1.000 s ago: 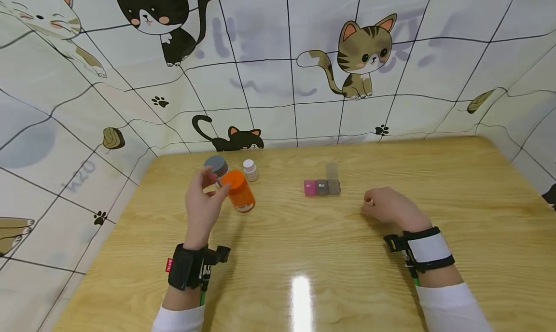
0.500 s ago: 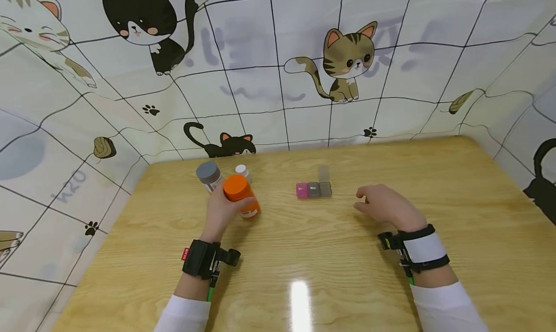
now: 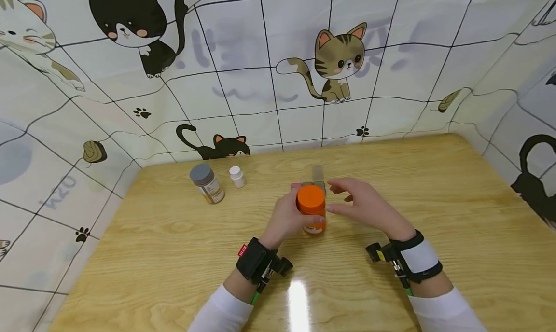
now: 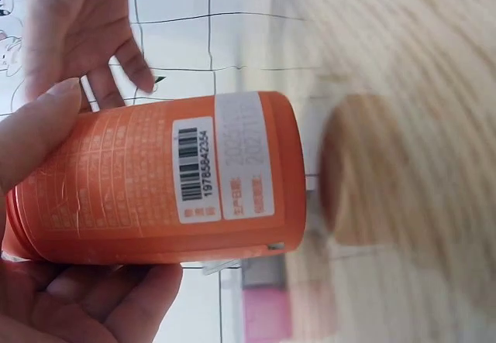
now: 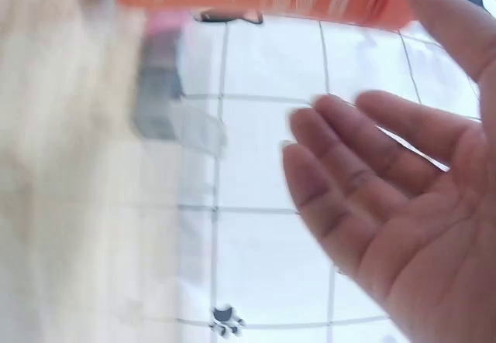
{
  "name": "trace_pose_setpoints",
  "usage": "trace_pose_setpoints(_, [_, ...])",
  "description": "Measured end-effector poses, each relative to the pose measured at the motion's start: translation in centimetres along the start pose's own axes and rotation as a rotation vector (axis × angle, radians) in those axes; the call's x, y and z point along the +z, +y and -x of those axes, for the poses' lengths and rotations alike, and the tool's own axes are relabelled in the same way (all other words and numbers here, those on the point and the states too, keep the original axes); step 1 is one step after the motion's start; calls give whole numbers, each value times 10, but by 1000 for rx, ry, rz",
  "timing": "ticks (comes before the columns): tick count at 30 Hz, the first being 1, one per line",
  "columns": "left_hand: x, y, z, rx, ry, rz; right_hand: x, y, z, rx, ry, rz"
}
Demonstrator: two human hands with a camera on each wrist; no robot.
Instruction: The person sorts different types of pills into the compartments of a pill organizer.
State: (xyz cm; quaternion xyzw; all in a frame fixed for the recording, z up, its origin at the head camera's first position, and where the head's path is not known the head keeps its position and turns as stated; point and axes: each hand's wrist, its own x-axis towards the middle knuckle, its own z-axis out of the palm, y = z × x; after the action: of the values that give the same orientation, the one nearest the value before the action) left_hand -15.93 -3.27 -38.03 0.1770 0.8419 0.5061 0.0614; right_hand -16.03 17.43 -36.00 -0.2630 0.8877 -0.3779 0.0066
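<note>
My left hand (image 3: pixel 286 217) grips an orange bottle (image 3: pixel 311 211) with an orange lid, thumb in front and fingers behind it. In the left wrist view the bottle (image 4: pixel 155 176) shows a white barcode label, and its base stands off the wooden table. My right hand (image 3: pixel 367 205) is close at the bottle's right side, fingers spread and nothing in the palm. Its thumb overlaps the lid end in the right wrist view. Behind the bottle, partly hidden, lies a small pill box (image 3: pixel 319 185) with pink and grey compartments; a clear lid (image 5: pixel 198 126) stands raised at its grey end.
At the left of the wooden table (image 3: pixel 173 255) stand a grey-lidded bottle (image 3: pixel 207 183) and a small white bottle (image 3: pixel 237 176). A cat-print sheet (image 3: pixel 243 90) rises behind the table and along both sides.
My left hand took hold of the orange bottle and carried it right, in front of the pill box. My right hand moved left towards it and its fingers spread.
</note>
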Motion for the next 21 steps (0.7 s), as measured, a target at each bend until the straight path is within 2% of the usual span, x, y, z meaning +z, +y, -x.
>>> trace_pose_setpoints(5, [9,-4,-2,14,15,-2,15,-2,-3,-74,57,-97])
trace_pose_setpoints(10, [10,-3,-2,34,27,-42,29,-8,-7,-121,121,-120])
trace_pose_setpoints(14, [10,-6,-2,43,24,-61,42,-11,-8,-119,185,-106])
trace_pose_setpoints(21, [11,-14,-2,-12,-34,-57,56,-12,-7,-59,262,-186])
